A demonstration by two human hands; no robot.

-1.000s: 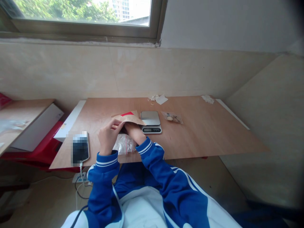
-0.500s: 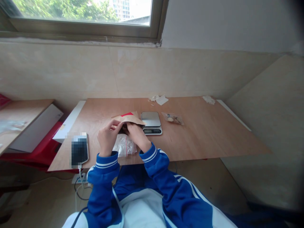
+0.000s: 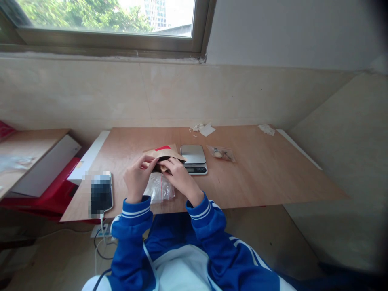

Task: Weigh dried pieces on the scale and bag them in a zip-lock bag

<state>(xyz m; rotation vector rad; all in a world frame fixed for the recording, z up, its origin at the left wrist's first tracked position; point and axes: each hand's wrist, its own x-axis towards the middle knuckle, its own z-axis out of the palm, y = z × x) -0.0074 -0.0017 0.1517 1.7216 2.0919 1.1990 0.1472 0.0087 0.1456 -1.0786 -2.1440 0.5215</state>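
Observation:
A brown kraft paper bag (image 3: 173, 152) with a red patch lies tilted in front of me, its dark mouth facing my body. My left hand (image 3: 138, 178) pinches the left edge of that mouth. At the opening, my right hand (image 3: 179, 176) has its fingers closed around a small tan piece (image 3: 164, 167), whose kind I cannot make out. Below the bag is a clear zip bag (image 3: 160, 188) with a red line. Just right of the paper bag stands a digital kitchen scale (image 3: 193, 155) with a silver plate, its display partly behind my right hand.
Right of the scale lies a clear packet (image 3: 221, 153) with small pieces inside. A phone (image 3: 102, 194) with a white cable is at the table's left. Paper scraps (image 3: 207, 129) and a crumpled tissue (image 3: 266, 129) rest along the back edge of the wooden table (image 3: 266, 173).
My right hand has drawn back from inside the paper bag to its mouth, and a tan piece now shows at its fingers. My left hand keeps its hold on the bag.

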